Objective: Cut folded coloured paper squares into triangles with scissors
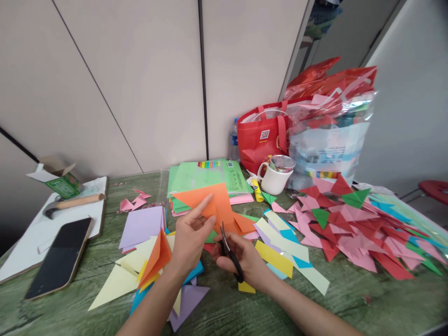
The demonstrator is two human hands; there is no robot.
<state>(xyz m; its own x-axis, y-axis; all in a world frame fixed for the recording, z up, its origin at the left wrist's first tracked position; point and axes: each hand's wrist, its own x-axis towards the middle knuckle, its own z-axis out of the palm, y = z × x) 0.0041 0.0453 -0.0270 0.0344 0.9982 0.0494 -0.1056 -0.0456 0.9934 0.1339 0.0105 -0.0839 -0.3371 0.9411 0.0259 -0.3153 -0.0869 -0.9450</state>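
Green wood-grain table (350,303), 1, carrying everything below. Heap of folded pink, red, green and blue paper triangles (353,233), 1, too many pieces to count, well to my right. Clear plastic bag (329,140), 1, and red tote bag (261,137), 1, at the back wall. Pack of coloured paper (210,175), 1, straight ahead beyond my hands. Loose cut sheets and strips near me: lilac sheet (142,226), 1; pale yellow triangle (115,282), 1; others overlapping, uncounted. Orange sheet (213,205), 1, held up just above the table, pinched at its near edge by my left hand (191,238), fingers closed on the paper; its long edge runs left to right, lying directly beyond both hands. Phone (61,256), 1, on the white board to my left. White mug (275,177), 1. Scissors (229,249), 1, gripped in my right hand (245,261), blades slightly parted, tips pointing up at the sheet's lower edge; the right hand is the nearer to the cut. Glue stick (257,190), 1.
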